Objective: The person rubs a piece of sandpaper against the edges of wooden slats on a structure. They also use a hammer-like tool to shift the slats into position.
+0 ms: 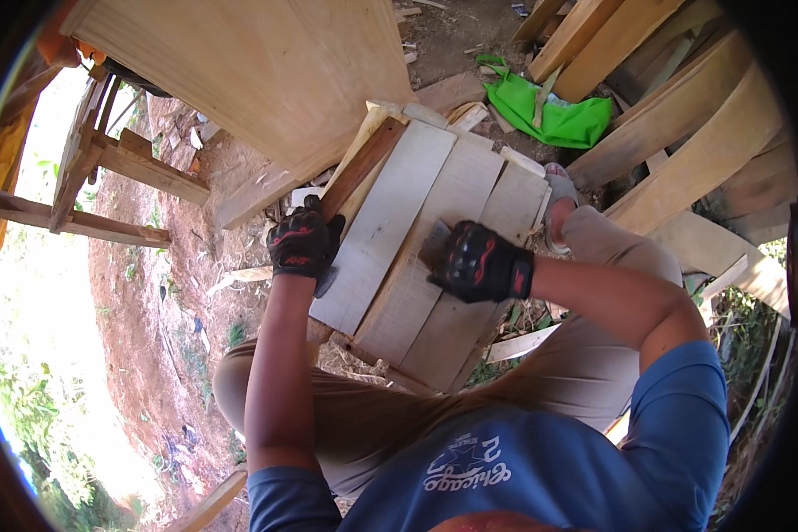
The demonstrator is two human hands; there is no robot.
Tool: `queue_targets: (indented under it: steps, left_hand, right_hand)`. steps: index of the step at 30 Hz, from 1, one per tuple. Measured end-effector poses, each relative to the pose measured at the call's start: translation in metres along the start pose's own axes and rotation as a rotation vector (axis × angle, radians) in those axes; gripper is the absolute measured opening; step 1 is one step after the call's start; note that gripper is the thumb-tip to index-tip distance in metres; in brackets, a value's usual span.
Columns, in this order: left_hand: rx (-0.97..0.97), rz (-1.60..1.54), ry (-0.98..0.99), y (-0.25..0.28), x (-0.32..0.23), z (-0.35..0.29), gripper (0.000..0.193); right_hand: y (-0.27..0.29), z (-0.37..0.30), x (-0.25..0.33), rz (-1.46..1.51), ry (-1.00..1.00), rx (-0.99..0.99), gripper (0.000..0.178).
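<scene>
Plainly, right hand [482,263] clutches a dark block [434,242]; left hand [301,241] half-curls beside boards [392,223], hold unclear.

From my end of the feed, the work surface is a low, rough wooden stand [408,381], with 3 wide pale boards [386,222] side by side across its top. Can't tell whether they're fixed down or just laid there. A dark brown strip [363,164] runs along the left edge, beside the boards. There's also a small dark block [434,243] on the middle of the boards, partly hidden by my right hand [486,264]. Everything sits on bare reddish dirt [164,266]. Farther out, the ground's got wood scraps and a crumpled bright green bag [563,122], with a pale wood sliver [542,99] across it.
</scene>
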State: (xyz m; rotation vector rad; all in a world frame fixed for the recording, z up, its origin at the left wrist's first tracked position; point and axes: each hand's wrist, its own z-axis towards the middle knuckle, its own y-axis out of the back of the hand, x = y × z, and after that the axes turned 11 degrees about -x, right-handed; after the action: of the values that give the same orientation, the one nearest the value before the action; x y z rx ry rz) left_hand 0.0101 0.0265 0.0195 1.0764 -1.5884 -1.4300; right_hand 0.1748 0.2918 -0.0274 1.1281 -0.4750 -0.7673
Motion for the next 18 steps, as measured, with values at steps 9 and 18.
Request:
queue_targets:
  steps: [9,18]
  left_hand:
    - [-0.140,-0.009,-0.037,-0.022,0.008,0.003,0.059]
    - [0.020,-0.018,0.015,0.003,-0.005,0.005,0.064]
  right_hand:
    - [0.001,-0.004,-0.061,-0.194,-0.239,0.025,0.019]
    - [-0.004,0.009,-0.107,-0.066,-0.369,-0.073,0.014]
